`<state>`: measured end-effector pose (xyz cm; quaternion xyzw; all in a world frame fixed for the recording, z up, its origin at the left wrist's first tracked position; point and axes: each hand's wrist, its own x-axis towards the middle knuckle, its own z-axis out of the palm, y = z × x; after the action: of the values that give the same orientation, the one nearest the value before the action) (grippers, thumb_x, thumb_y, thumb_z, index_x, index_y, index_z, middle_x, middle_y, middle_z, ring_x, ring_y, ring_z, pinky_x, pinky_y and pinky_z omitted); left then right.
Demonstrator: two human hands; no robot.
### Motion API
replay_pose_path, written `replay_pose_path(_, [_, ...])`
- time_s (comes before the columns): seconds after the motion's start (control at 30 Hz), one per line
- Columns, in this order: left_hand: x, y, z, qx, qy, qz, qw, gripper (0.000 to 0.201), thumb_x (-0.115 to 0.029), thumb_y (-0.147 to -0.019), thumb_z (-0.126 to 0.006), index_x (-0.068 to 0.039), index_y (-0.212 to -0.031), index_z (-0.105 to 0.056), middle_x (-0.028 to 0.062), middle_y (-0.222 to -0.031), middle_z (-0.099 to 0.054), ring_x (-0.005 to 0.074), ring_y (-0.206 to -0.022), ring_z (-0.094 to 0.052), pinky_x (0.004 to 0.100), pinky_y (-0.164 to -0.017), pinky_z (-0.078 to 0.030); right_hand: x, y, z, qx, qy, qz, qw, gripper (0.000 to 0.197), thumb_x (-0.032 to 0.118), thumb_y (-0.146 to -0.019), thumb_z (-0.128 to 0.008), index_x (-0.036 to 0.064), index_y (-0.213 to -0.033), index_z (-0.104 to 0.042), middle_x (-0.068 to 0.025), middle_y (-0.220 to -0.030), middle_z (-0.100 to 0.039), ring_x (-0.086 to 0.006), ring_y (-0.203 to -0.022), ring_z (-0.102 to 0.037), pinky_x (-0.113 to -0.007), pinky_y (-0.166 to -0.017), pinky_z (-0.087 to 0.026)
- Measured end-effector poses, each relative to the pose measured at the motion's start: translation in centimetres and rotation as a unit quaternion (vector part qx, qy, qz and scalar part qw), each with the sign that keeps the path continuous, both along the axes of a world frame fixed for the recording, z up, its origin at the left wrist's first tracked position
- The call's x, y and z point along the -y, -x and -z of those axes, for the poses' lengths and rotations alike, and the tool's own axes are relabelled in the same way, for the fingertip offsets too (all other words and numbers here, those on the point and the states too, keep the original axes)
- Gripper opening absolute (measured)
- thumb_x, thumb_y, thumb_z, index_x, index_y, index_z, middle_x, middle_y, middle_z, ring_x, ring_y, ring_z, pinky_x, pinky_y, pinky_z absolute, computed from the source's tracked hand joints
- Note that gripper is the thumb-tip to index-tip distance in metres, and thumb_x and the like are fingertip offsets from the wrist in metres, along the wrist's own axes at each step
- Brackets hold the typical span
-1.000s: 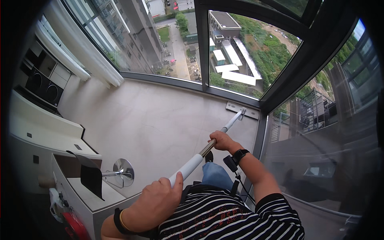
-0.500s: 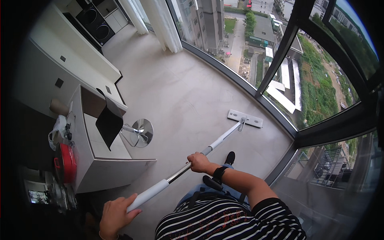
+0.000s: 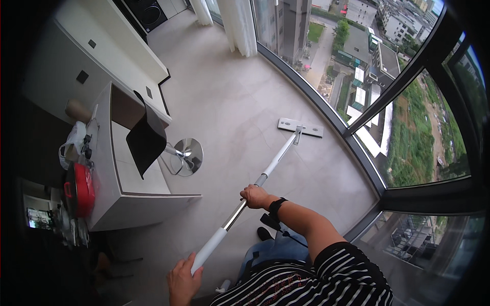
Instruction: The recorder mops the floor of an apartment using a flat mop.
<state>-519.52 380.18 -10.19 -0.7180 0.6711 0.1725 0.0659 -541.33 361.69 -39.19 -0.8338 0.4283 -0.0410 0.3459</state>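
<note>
A flat mop (image 3: 278,157) slants across the view, its white and silver pole running from the lower left up to the wide flat head (image 3: 300,128) on the floor. My left hand (image 3: 185,276) is closed around the white grip at the top end of the pole. Further down, my right hand (image 3: 254,196) wraps the pole near the joint between its silver and white parts. The mop head lies flat on the light floor, a short way from the window frame. The mop pad under the head is mostly hidden.
Tall windows with a dark frame (image 3: 326,109) border the floor on the right. At the left stand a white counter (image 3: 148,211), a black bar stool (image 3: 148,140) with a round chrome base, and a red case (image 3: 81,189). White curtains (image 3: 240,30) hang at the far end.
The mop head has shifted left and farther away along the floor. My left hand has moved right, so the pole stands steeper. My right hand keeps its grip, and the view has turned slightly.
</note>
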Motion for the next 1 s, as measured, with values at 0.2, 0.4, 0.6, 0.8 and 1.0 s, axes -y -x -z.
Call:
replay_pose_path(0.2, [-0.4, 1.9, 10.1, -0.096, -0.136, -0.097, 0.981, 0.045, -0.025, -0.075, -0.068, -0.007, -0.115, -0.057, 0.0200, -0.089, -0.064, 0.0374, -0.079, -0.062, 0.0426, -0.071, -0.049, 0.0, 2.8, 7.2, -0.152, 0.057, 0.045, 0.986, 0.010, 0.019, -0.076, -0.060, 0.0153, -0.083, -0.065, -0.0066, -0.089, -0.056, -0.0232, -0.102, -0.050, -0.067, -0.089, -0.033])
replay_pose_path(0.4, [-12.8, -5.9, 3.9, -0.282, -0.394, -0.281, 0.828, 0.032, -0.020, -0.084, -0.059, -0.001, -0.110, -0.059, 0.0064, -0.100, -0.064, 0.0171, -0.079, -0.058, 0.0320, -0.073, -0.047, -11.6, -4.7, 4.8, -0.005, 0.032, -0.177, 0.984, 0.011, 0.024, -0.071, -0.064, 0.0132, -0.073, -0.062, -0.0065, -0.070, -0.060, -0.0261, -0.083, -0.060, -0.064, -0.101, -0.022])
replay_pose_path(0.6, [-15.5, -6.5, -10.5, -0.213, -0.395, -0.439, 0.778, 0.056, -0.028, -0.084, -0.058, -0.003, -0.131, -0.042, 0.0171, -0.131, -0.045, 0.0289, -0.119, -0.043, 0.0381, -0.096, -0.036, -14.9, -13.0, -3.9, 0.222, 0.007, -0.433, 0.874, 0.018, 0.024, -0.065, -0.065, 0.0100, -0.073, -0.057, -0.0079, -0.064, -0.061, -0.0290, -0.068, -0.063, -0.045, -0.070, -0.047])
replay_pose_path(0.8, [-6.4, -1.6, -5.0, -0.270, -0.251, -0.201, 0.908, 0.051, -0.029, -0.087, -0.056, -0.003, -0.129, -0.044, 0.0152, -0.132, -0.043, 0.0300, -0.122, -0.040, 0.0372, -0.102, -0.031, -2.9, -7.1, 2.1, 0.059, 0.025, -0.266, 0.962, 0.007, 0.020, -0.073, -0.058, 0.0137, -0.075, -0.060, -0.0022, -0.070, -0.060, -0.0214, -0.080, -0.058, -0.038, -0.079, -0.040])
replay_pose_path(1.0, [11.9, 5.7, 15.5, -0.605, -0.304, -0.458, 0.576, 0.025, -0.025, -0.093, -0.049, -0.006, -0.109, -0.046, 0.0053, -0.068, -0.052, 0.0118, -0.048, -0.048, 0.0243, -0.044, -0.040, 15.3, 0.5, 6.3, -0.177, 0.156, 0.058, 0.970, 0.023, 0.017, -0.080, -0.058, 0.0108, -0.102, -0.057, -0.0106, -0.111, -0.051, -0.0306, -0.122, -0.037, -0.062, -0.104, -0.018])
